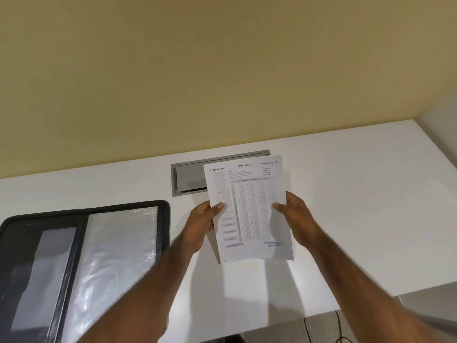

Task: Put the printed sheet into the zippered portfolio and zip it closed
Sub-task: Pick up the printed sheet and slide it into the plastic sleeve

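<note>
White worktop (346, 194) lies bare to your right of the printed sheet (249, 209), which you hold lifted, each side edge pinched by your left hand (201, 225) and right hand (298, 219). Your zippered portfolio (81, 268) lies open at the left, probably overhanging the near edge.

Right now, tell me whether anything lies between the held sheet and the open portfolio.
Nothing visible does. The printed sheet is held above the desk by the left hand and right hand. The portfolio lies open to the left, its clear plastic sleeve exposed. Only bare white desk lies between them.
</note>
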The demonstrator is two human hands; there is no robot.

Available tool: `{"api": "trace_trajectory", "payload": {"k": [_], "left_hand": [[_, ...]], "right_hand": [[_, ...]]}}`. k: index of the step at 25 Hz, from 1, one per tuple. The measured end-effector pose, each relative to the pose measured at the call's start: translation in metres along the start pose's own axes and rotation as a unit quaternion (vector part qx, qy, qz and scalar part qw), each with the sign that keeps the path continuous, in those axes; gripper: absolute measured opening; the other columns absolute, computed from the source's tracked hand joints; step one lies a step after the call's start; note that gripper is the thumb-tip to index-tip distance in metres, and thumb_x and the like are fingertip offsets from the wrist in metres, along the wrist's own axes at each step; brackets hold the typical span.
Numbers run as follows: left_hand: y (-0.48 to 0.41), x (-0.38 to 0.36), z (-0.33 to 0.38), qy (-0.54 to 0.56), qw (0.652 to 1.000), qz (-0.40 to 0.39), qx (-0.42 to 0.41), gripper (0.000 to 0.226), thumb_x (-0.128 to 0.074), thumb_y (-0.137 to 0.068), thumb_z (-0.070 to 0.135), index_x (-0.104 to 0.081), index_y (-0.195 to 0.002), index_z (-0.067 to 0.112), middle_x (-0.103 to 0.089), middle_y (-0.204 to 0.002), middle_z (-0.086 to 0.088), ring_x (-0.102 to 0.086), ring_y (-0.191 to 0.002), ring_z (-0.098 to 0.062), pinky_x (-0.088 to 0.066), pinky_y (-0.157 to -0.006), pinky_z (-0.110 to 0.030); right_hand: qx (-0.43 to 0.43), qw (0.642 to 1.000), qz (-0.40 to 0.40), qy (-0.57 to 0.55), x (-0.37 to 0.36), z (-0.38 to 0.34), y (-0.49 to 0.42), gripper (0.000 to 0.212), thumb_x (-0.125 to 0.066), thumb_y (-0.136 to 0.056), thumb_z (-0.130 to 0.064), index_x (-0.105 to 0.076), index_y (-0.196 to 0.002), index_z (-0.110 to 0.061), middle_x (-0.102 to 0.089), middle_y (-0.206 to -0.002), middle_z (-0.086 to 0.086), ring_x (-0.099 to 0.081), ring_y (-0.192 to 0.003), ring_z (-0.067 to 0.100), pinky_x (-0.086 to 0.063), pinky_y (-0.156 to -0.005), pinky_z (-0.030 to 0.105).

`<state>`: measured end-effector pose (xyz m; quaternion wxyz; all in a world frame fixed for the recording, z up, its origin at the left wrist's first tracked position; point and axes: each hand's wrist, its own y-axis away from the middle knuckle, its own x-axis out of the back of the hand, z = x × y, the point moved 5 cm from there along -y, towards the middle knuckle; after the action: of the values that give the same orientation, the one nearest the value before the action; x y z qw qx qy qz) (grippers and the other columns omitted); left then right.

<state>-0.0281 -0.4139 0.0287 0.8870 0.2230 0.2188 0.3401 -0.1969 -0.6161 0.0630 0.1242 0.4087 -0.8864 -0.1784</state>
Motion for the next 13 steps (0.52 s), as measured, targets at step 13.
{"api": "trace_trajectory", "payload": {"k": [13], "left_hand": [[0.037,-0.038,0.068,-0.023,0.986,0.066,-0.155,0.021,-0.076,-0.089,0.017,-0.073,-0.104,0.031,-0.079,-0.103,0.007,-0.075,-0.095,-0.013,-0.061,-0.075,-0.026]], "right_hand": [[0.109,0.987,0.07,-0.099,-0.02,-0.036,0.03,0.032,-0.07,-0.087,-0.01,-0.07,-0.111,-0.031,-0.076,-0.105,-0.003,-0.071,-0.098,0.018,-0.058,-0.074,0.028]]}}
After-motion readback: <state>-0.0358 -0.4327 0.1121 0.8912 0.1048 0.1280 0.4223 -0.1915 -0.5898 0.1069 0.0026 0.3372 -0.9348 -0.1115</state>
